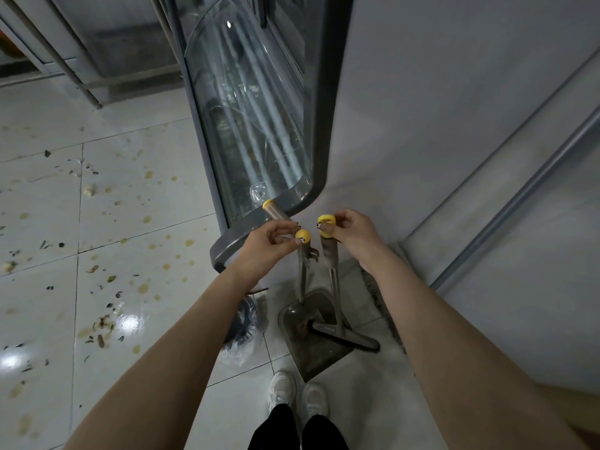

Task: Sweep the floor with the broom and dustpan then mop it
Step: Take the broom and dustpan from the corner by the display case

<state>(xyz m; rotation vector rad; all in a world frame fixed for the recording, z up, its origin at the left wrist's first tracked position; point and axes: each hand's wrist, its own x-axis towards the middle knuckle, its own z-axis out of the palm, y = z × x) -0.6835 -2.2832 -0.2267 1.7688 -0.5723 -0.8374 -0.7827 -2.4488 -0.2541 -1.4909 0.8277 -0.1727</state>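
Two upright handles with yellow caps stand before me. My left hand (271, 243) pinches the cap of the dustpan handle (303, 236), whose shaft runs down to the grey metal dustpan (305, 349) on the tiles. Fingers of my right hand (352, 233) curl round the yellow top of the broom handle (326, 221). The dark broom head (352, 340) rests in the dustpan. A third yellow-capped handle (272, 209), perhaps the mop's, leans on the display case behind my left hand. The white tiled floor (107, 274) on the left carries scraps and yellowish stains.
A grey display case with curved glass (253, 125) stands straight ahead, and a grey cabinet side (454, 141) fills the right. A dark bundle in clear plastic (243, 326) lies under my left forearm. My white shoes (297, 396) stand just behind the dustpan.
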